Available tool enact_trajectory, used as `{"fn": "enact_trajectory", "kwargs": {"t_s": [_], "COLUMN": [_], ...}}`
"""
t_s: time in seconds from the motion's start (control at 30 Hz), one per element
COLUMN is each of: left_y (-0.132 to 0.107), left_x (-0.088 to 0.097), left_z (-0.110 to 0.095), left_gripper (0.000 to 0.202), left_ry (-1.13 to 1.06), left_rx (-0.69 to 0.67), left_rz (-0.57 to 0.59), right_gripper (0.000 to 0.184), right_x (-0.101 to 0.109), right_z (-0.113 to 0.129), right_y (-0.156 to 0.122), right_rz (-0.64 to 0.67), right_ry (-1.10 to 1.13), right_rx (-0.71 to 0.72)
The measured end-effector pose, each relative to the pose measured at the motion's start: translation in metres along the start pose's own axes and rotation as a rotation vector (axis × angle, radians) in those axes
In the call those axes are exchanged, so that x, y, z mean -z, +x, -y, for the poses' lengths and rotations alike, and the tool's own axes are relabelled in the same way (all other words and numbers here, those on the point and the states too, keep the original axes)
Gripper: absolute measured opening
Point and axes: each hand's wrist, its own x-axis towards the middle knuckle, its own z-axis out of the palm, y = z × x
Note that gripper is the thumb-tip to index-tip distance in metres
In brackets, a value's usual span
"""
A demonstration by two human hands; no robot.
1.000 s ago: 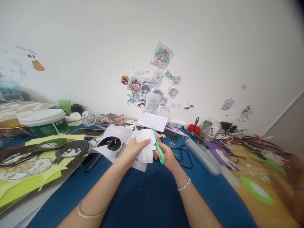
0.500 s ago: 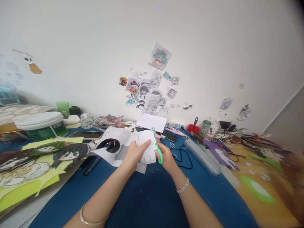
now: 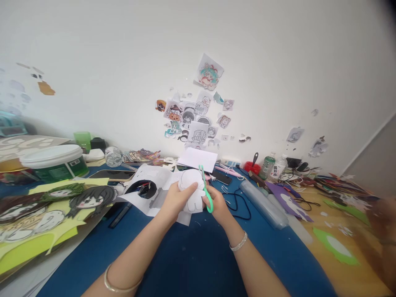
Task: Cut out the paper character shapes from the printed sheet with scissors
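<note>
My left hand [image 3: 177, 201] pinches a white paper cutout [image 3: 194, 203] with a rounded figure outlined on it, thumb on top. Green-handled scissors [image 3: 208, 194] are gripped in my right hand [image 3: 216, 204], their blades along the cutout's right edge and pointing away from me. Whether the blades are apart cannot be made out. Behind and left of my left hand lies a printed white sheet [image 3: 153, 181] with a large dark oval hole or patch. The blue table mat [image 3: 185, 264] is under my forearms.
Coloured cutouts on yellow paper [image 3: 58, 206] and a white-lidded tub [image 3: 52, 159] occupy the left. To the right are a clear plastic roll [image 3: 262, 204], a black cord [image 3: 238, 214], bottles [image 3: 267, 165] and purple paper [image 3: 287, 200]. A blurred arm [image 3: 383, 222] shows at far right.
Both hands stay almost in place on the cutout and scissors. The scissors have shifted very slightly right. The blurred arm at far right has moved a little.
</note>
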Motion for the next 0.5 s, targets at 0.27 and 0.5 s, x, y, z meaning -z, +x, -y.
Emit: {"fn": "enact_trajectory", "kwargs": {"t_s": [0.27, 0.5], "left_y": [-0.0006, 0.0011], "left_x": [-0.0007, 0.0046], "left_z": [-0.0001, -0.0032], "left_gripper": [0.041, 0.046], "left_ry": [-0.004, 0.102], "left_rx": [-0.015, -0.019], "left_rz": [0.012, 0.072], "right_gripper": [0.050, 0.045], "right_x": [-0.0004, 0.0010], "right_z": [0.0007, -0.0051], "right_y": [-0.0003, 0.0008], "right_rz": [0.001, 0.011], "right_ry": [0.015, 0.127], "right_rx": [-0.010, -0.055]}}
